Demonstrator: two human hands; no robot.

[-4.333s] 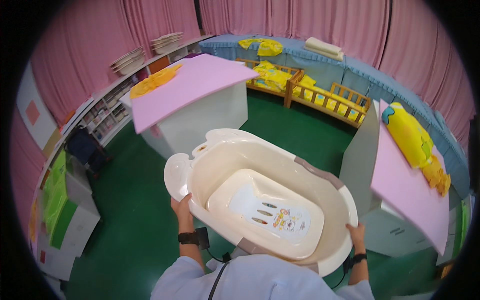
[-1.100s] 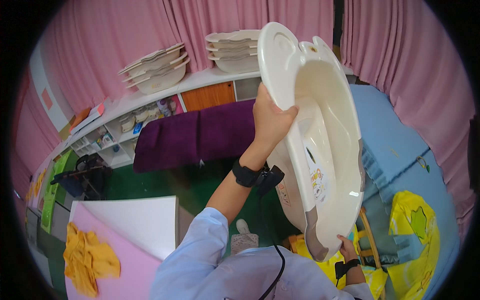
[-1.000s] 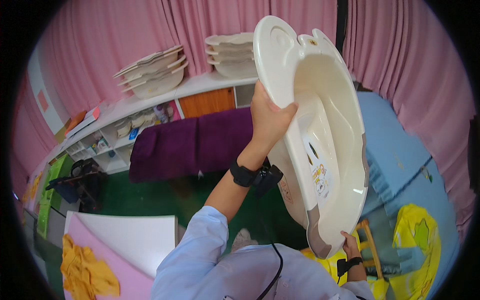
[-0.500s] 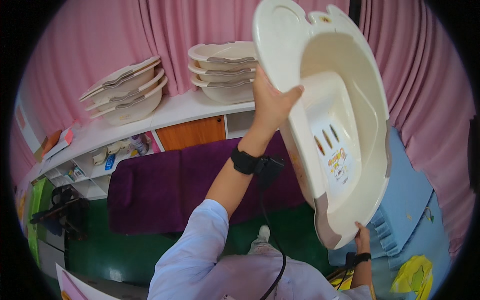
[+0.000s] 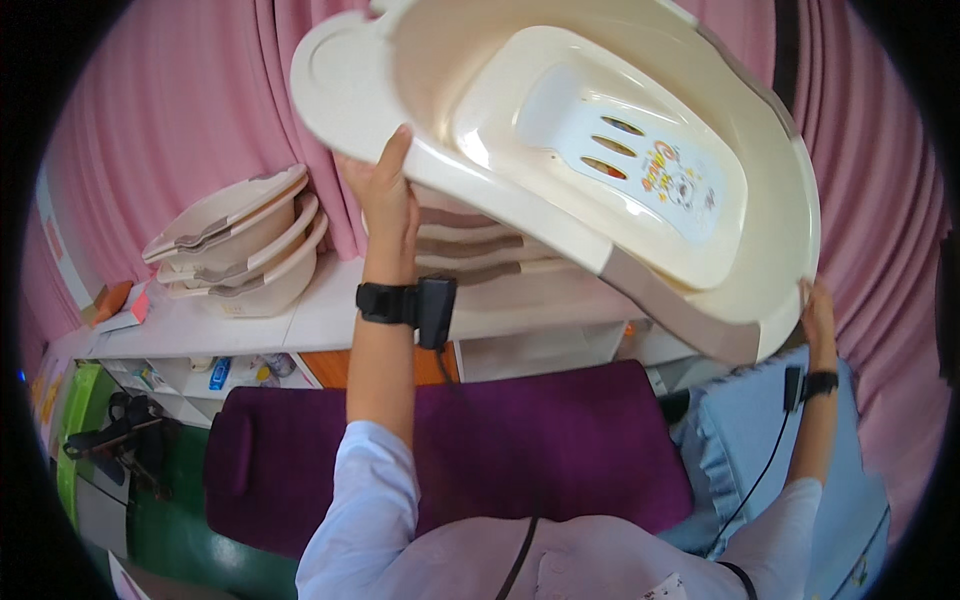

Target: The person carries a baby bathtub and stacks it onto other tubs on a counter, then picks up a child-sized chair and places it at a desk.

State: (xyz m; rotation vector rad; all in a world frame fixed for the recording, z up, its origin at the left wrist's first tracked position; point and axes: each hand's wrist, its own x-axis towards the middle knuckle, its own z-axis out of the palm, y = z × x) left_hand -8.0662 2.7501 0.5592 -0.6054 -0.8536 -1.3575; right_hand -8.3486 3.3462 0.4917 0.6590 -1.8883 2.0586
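I hold a large cream baby bathtub (image 5: pixel 560 150) up high, tilted so its inside faces me, with a colourful sticker on its moulded seat. My left hand (image 5: pixel 385 195) grips the rim at its left side, a black wrist device on that arm. My right hand (image 5: pixel 818 310) holds the lower right end by the grey-brown trim. Behind and partly hidden by the tub, a stack of similar tubs (image 5: pixel 500 255) rests on the white shelf top (image 5: pixel 320 310).
A second stack of cream tubs (image 5: pixel 240 245) sits left on the shelf top in front of pink curtains (image 5: pixel 170 130). A purple padded mat (image 5: pixel 480 450) lies below, a light blue padded piece (image 5: pixel 760 450) to the right, small items in shelf cubbies at left.
I have turned from the room toward the shelf and raised the tub overhead, swinging it from near upright to lying across. The shelf and stacked tubs have come closer.
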